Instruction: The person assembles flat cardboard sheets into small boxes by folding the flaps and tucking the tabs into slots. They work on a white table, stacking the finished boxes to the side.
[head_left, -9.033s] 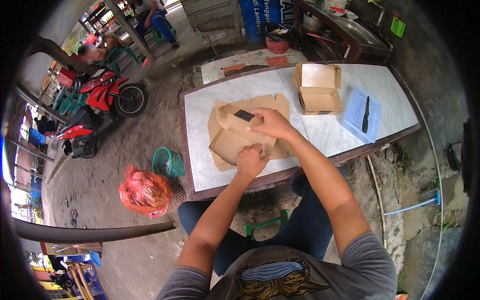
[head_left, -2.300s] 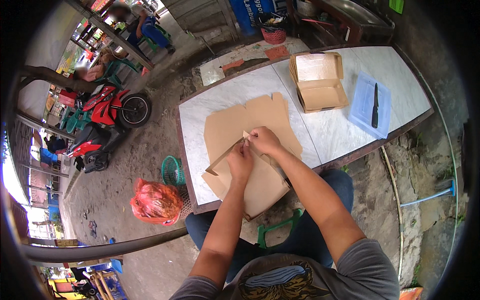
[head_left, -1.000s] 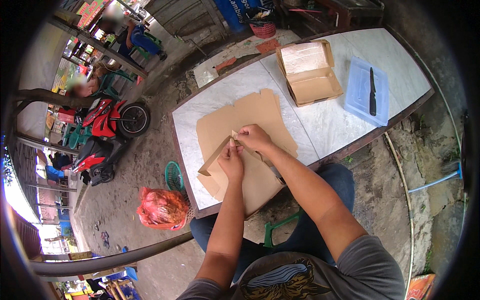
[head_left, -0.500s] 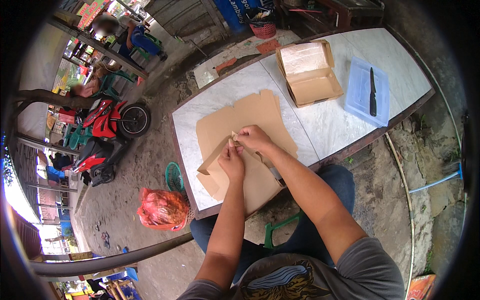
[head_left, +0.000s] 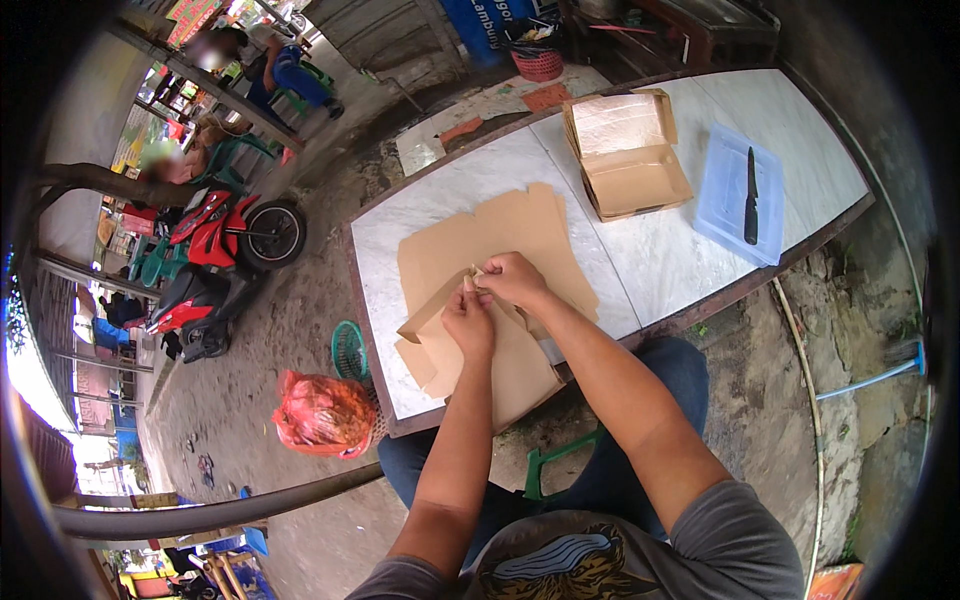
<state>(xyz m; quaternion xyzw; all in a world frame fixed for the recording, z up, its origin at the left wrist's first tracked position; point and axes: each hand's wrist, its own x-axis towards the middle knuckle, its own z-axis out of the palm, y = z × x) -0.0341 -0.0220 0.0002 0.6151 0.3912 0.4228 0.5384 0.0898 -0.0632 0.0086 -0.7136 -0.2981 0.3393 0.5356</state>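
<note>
Flat brown cardboard box blanks (head_left: 525, 228) lie on the near left part of the table. The top blank (head_left: 500, 375) has one edge folded up into a low wall. My left hand (head_left: 468, 320) pinches a small cardboard flap between thumb and finger, above the middle of the blanks. Right beside it, my right hand (head_left: 512, 280) closes its fingertips on the same flap. The fingers cover most of that flap.
On the white tiled table (head_left: 590, 290), open cardboard boxes (head_left: 640, 185) stand nested at the far side. Right of them a black knife (head_left: 751, 200) rests on a translucent plastic container (head_left: 715, 210). A red plastic bag (head_left: 322, 415) and green basket (head_left: 348, 350) sit by the table's left edge.
Both hands keep their pinch on the flap, with only a slight shift of the fingers. The whole view has moved a little; the boxes, container and knife keep their places on the table.
</note>
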